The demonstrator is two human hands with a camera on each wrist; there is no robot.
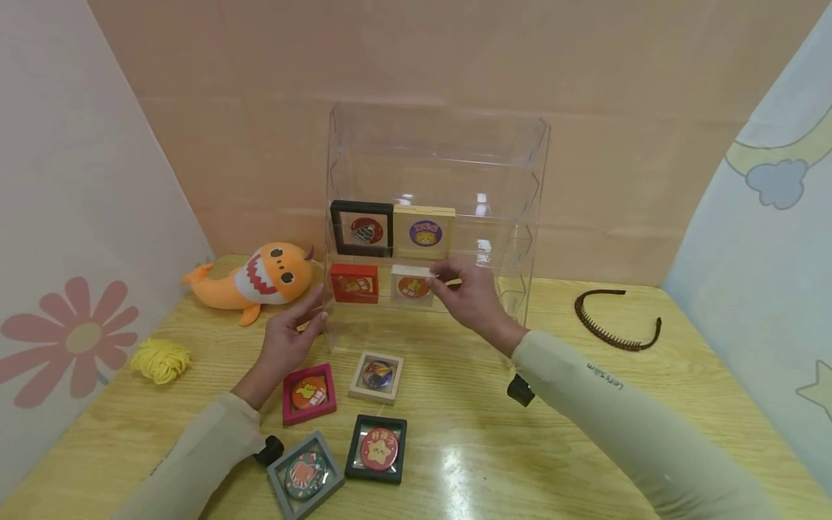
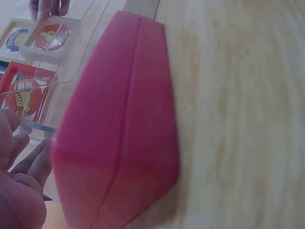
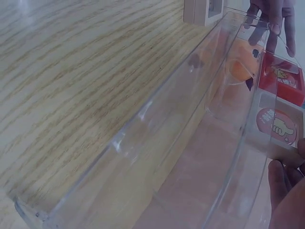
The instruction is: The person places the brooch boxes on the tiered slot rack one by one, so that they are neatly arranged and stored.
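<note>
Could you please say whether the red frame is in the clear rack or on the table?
In the clear rack: the red frame stands there, left of the white frame the right hand holds.

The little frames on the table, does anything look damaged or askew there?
No damage shows. The gray frame lies noticeably turned beside the black frame, and the pink frame is turned slightly too, so they look scattered rather than lined up.
</note>
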